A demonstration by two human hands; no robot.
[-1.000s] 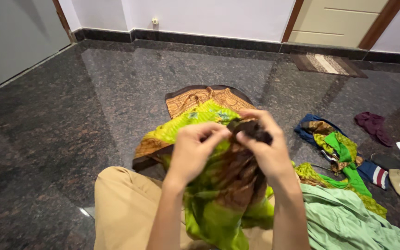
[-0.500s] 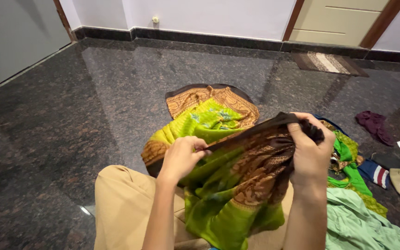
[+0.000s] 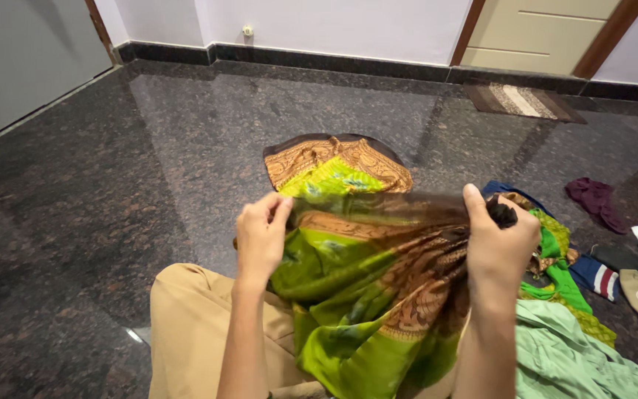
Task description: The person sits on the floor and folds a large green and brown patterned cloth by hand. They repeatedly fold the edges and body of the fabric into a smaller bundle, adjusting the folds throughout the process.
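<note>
Above the lap, one green-and-brown cloth hangs stretched between two hands: the left hand pinches its dark border, fingers together on the edge, and the right hand is clamped on a gathered bunch. It looks light, soft and slippery — likely to slide unless held by the border (the firmest part). Its far end lies on the floor; a loose pile of other clothes sits to the right — too jumbled to count.

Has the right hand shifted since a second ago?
Yes. The right hand has swung rightward, away from the left hand and toward the clothes pile, stretching the green cloth.
</note>
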